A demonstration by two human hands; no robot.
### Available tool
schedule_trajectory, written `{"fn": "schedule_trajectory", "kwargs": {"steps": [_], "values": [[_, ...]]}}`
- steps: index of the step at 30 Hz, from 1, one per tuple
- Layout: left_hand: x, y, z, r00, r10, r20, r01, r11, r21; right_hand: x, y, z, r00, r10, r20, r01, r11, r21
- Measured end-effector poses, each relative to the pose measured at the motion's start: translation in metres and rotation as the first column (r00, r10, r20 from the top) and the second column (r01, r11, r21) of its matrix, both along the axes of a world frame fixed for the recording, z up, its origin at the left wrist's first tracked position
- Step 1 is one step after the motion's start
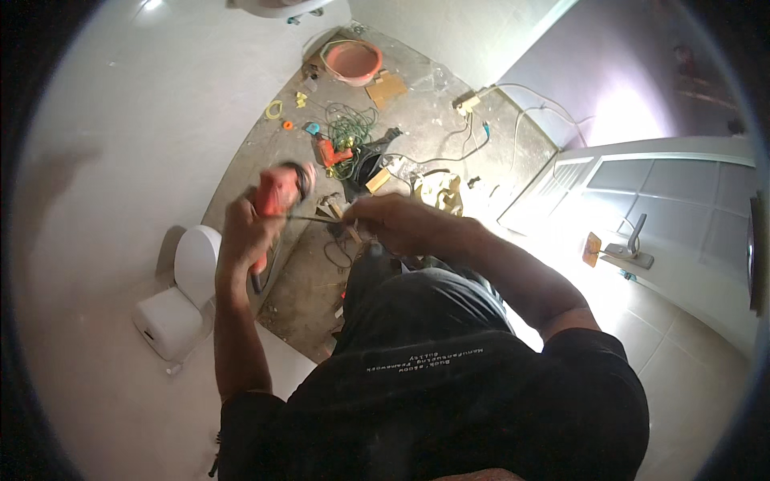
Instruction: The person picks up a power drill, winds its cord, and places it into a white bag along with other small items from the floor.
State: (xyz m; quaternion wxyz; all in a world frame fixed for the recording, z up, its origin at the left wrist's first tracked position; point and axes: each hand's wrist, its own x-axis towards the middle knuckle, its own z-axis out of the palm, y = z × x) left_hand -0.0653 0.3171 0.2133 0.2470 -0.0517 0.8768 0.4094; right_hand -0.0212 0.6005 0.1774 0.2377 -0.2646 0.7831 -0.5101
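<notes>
My left hand (pixel 245 231) is wrapped round a red power tool (pixel 275 195), shaped like an angle grinder and smeared by motion. Its black tail end points down below my wrist. My right hand (pixel 381 220) is closed on one end of a thin dark rod (pixel 317 219), which runs left toward the tool; whether it touches the tool I cannot tell. Beneath my right hand, a hammer (pixel 330 204) and small pieces lie on the floor. A red drill (pixel 333 152) lies just beyond the power tool.
A tangled green cord (pixel 350 122), a basin (pixel 354 61) and cardboard (pixel 387 88) lie at the far side. A power strip (pixel 467 105) trails cables across the floor. Near my right forearm is a pale bag (pixel 439 190). A white toilet (pixel 197 255) stands left, a door (pixel 666 188) right.
</notes>
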Motion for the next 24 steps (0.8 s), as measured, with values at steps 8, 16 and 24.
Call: {"fn": "schedule_trajectory", "kwargs": {"steps": [8, 16, 24], "values": [[0.019, 0.108, -0.028, 0.892, -0.126, 0.435, -0.178, 0.786, 0.592, -0.051, 0.079, -0.213, 0.966, -0.259, -0.013, 0.230, 0.875, -0.425], [-0.062, 0.225, -0.038, 0.999, -0.026, -0.038, 0.024, 0.999, -0.041, -0.017, 0.165, -0.118, 0.910, 0.180, 0.374, -0.112, 0.974, -0.196], [-0.061, 0.267, -0.028, 0.793, -0.263, 0.549, 0.088, 0.942, 0.324, -0.123, 0.277, -0.096, 0.961, -0.265, 0.080, 0.277, 0.915, -0.292]]}}
